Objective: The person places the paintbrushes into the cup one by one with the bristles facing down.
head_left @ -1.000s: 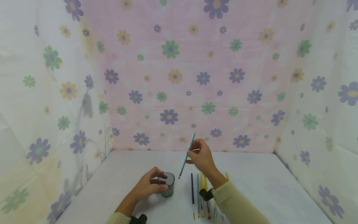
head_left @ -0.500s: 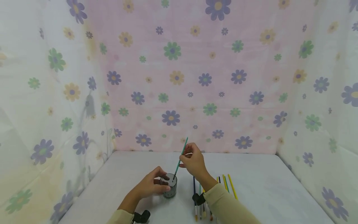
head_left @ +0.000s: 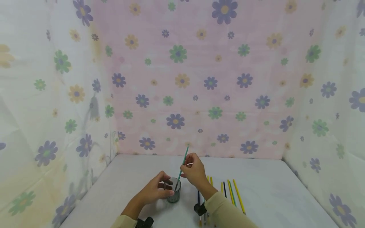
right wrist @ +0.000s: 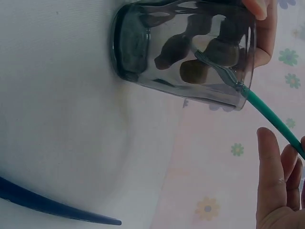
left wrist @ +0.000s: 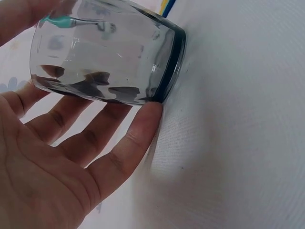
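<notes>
A smoky clear drinking glass (head_left: 174,199) stands upright on the white table, its mouth up. My left hand (head_left: 152,190) grips it from the left, thumb at the near side and fingers round the far side. In the left wrist view the fingers spread along the wall of the glass (left wrist: 114,57), one tip down by its dark base. My right hand (head_left: 195,171) pinches a thin green paintbrush (head_left: 184,158) by its handle above the rim. The brush slants, head down, with its ferrule and bristles inside the glass (right wrist: 167,33), as the right wrist view shows.
Several paintbrushes lie on the table right of the glass, among them a dark blue one (head_left: 198,197) and a yellow one (head_left: 239,195). The right forearm covers part of them. Flowered cloth walls (head_left: 199,63) rise behind and at both sides of the table (head_left: 265,190).
My right hand has moved left and down, bringing the green paintbrush from beside the glass to inside it. My left hand keeps its hold on the glass.
</notes>
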A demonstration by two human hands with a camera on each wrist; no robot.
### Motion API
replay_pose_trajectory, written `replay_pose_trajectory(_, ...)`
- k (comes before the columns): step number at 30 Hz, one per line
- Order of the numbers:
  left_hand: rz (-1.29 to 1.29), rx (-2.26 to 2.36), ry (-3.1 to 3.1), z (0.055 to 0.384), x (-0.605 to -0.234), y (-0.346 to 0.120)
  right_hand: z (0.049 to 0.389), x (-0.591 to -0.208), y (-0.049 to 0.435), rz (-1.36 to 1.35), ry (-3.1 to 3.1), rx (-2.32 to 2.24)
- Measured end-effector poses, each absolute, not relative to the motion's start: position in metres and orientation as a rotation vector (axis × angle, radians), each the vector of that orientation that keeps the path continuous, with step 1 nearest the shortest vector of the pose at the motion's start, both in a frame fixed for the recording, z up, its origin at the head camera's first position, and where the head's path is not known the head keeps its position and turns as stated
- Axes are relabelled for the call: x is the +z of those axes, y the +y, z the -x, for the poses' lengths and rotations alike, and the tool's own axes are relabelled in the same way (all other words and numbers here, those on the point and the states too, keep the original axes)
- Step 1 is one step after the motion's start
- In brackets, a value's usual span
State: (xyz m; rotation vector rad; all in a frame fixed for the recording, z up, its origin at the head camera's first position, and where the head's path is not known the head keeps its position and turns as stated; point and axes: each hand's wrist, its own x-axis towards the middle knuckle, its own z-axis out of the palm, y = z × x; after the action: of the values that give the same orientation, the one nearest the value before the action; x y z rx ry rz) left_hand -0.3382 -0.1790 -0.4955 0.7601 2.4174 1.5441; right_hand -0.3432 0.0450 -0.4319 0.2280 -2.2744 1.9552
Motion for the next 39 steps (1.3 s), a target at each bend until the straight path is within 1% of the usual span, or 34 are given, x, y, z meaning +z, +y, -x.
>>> replay_pose_trajectory(19,-0.807,1.577,2.383,0.338,-0.496,-0.18,0.345,-0.446,0.043,-0.215,-2.416,1.717)
replay_pose_trajectory(39,-0.753,1.576,2.351,0.339,-0.495,-0.178,0.341,-0.449,0.044,-0.273,-2.419,1.705)
